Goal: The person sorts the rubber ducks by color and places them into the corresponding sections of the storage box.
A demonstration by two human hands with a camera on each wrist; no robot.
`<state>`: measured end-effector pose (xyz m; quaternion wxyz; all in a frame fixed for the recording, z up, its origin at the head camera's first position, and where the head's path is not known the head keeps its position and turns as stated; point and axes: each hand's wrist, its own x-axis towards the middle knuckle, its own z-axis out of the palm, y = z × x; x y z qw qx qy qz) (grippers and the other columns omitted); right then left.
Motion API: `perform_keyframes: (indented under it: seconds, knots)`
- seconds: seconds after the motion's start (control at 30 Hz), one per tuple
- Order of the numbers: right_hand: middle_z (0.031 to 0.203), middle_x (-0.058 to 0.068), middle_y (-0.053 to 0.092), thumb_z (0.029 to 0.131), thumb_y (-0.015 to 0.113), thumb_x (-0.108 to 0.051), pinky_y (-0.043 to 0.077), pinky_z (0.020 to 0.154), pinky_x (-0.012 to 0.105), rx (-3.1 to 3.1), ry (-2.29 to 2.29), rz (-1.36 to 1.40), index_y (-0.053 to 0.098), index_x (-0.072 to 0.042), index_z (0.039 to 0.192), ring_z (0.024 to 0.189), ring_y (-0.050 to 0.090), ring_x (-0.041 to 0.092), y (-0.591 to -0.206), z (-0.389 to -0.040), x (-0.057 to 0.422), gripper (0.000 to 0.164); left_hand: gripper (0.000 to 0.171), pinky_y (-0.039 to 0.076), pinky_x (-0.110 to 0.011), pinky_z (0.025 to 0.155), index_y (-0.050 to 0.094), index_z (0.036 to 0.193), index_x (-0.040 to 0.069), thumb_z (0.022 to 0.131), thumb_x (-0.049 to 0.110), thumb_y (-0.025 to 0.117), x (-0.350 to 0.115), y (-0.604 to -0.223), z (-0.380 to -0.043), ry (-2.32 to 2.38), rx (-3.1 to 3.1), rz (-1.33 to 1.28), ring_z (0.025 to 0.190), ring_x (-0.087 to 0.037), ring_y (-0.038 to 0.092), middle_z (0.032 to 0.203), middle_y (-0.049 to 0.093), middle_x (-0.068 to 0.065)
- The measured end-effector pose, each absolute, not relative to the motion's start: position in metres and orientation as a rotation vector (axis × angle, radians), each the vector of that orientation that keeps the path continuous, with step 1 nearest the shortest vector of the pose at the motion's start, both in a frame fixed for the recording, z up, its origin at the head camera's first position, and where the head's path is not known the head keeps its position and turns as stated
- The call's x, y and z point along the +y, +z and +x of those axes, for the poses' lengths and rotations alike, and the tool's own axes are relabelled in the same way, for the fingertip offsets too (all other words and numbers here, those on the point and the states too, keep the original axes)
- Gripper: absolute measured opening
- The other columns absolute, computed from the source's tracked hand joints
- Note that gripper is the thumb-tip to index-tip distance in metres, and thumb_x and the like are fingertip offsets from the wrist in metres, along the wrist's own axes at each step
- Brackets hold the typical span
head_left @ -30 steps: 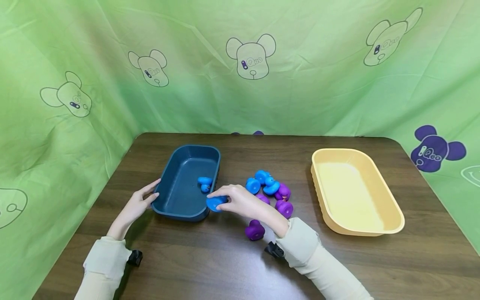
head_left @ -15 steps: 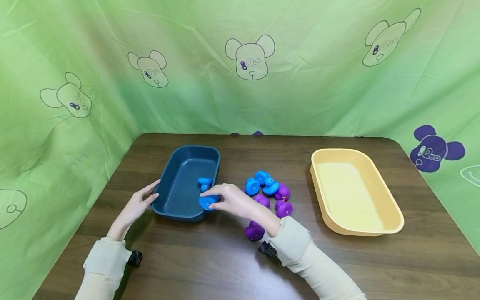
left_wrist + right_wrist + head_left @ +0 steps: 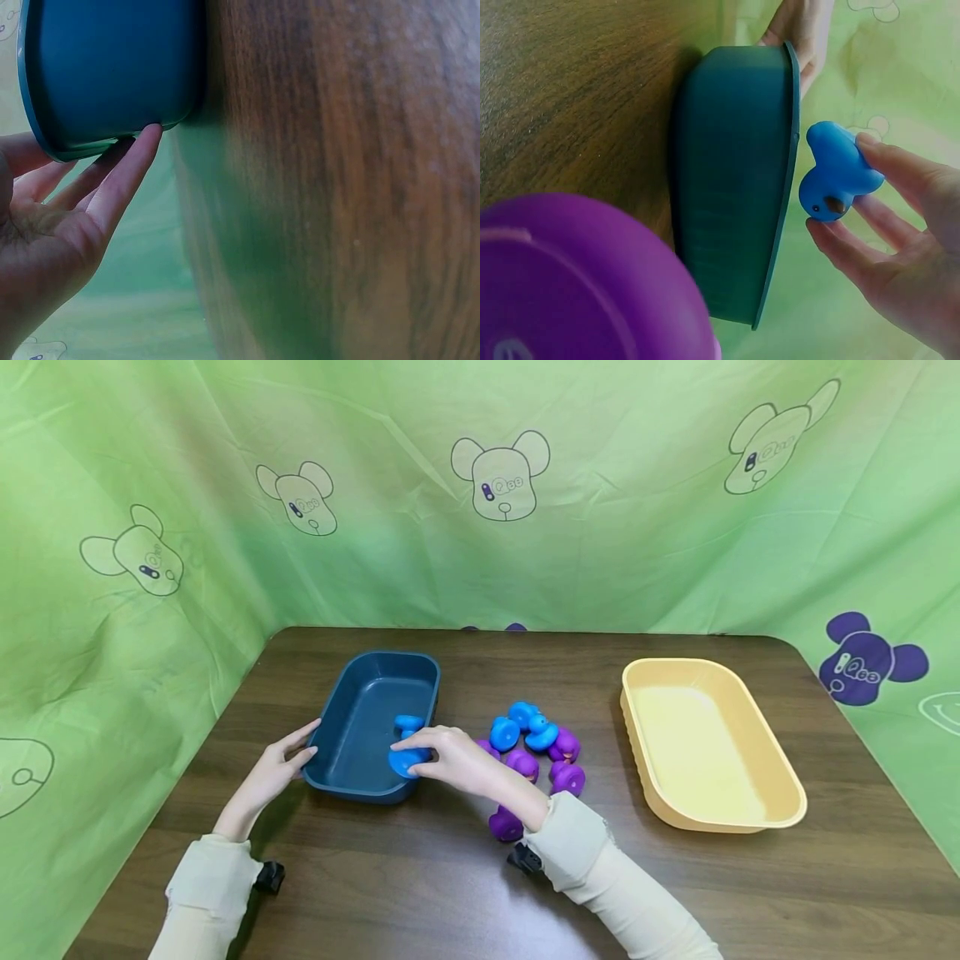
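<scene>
My right hand (image 3: 453, 760) pinches a blue rubber duck (image 3: 844, 165) between thumb and fingertips, just above the right rim of the dark blue bin (image 3: 367, 710). In the right wrist view the duck's eye and brownish beak show, and it sits beyond the bin's rim. Another blue duck (image 3: 408, 723) lies inside the bin, partly covered by the held one in the head view. At the bin's left side, my left hand (image 3: 277, 764) rests with straight fingers (image 3: 135, 169) against the outer wall.
Several blue ducks (image 3: 505, 733) and purple ducks (image 3: 522, 764) lie clustered right of the bin, some behind my right forearm. A purple duck (image 3: 592, 285) looms close in the right wrist view. A cream bin (image 3: 712, 743) stands at the table's right.
My right hand has carried the blue duck leftward, from the bin's right edge to over its inside. The left hand has stayed against the bin.
</scene>
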<state>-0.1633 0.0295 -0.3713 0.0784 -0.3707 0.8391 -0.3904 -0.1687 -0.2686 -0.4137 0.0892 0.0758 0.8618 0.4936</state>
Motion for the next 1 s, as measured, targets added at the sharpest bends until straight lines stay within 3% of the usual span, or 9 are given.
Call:
perform_keyframes:
  seconds: [0.53, 1.0]
  knots:
    - [0.121, 0.01, 0.054, 0.083, 0.061, -0.013, 0.035, 0.095, 0.036, 2.496, -1.173, -1.122, 0.059, -0.01, 0.117, 0.123, 0.036, 0.027, -0.371, -0.166, 0.017, 0.034, 0.049, 0.047, -0.025, 0.071, 0.026, 0.138, 0.003, 0.094, 0.012, 0.043, -0.268, -0.413, -0.168, 1.481, 2.551, 0.215, 0.114, -0.036, 0.038, 0.132, 0.03, -0.033]
    - [0.118, 0.008, 0.056, 0.084, 0.061, -0.013, 0.038, 0.093, 0.034, 2.498, -1.137, -1.124, 0.059, -0.01, 0.117, 0.118, 0.043, 0.024, -0.376, -0.168, 0.011, 0.033, 0.048, 0.044, -0.024, 0.067, 0.029, 0.138, 0.005, 0.093, 0.015, 0.045, -0.27, -0.417, -0.169, 1.451, 2.579, 0.22, 0.106, -0.033, 0.042, 0.132, 0.033, -0.03]
